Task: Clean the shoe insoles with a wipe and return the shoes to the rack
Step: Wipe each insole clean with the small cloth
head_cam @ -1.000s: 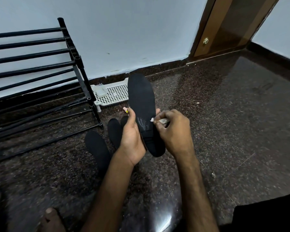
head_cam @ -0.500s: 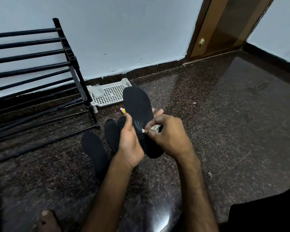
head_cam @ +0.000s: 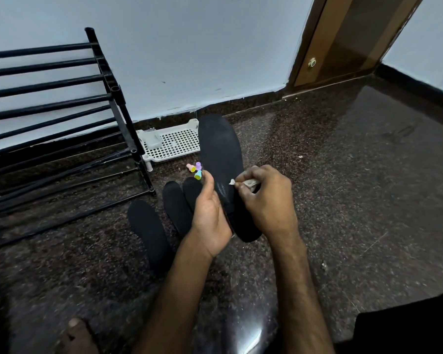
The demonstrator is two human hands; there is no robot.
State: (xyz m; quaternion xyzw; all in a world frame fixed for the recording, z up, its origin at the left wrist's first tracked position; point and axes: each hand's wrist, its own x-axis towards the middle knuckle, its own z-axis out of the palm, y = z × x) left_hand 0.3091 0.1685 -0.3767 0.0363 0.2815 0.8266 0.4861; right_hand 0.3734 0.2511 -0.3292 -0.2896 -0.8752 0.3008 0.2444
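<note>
Your left hand (head_cam: pixel 210 215) grips the insole (head_cam: pixel 220 154); your right hand (head_cam: pixel 266 200) pinches a wipe (head_cam: pixel 232 182) on it. Floor (head_cam: pixel 343 200) dark, speckled, glossy; rack (head_cam: pixel 120 106) against white wall (head_cam: pixel 189 60).

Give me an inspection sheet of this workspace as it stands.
Surface: dark speckled floor, glossy.
Job's things: black insole held up, wipe against it; three other insoles lying on the floor; black shoe rack by the wall; no shoes in view.
Clutter: white plastic basket; small coloured pieces in front of it.
Grippers: left hand holds the black insole; right hand pinches the wipe.
Cables: nothing seen.
Surroundings: white wall, wooden door.
</note>
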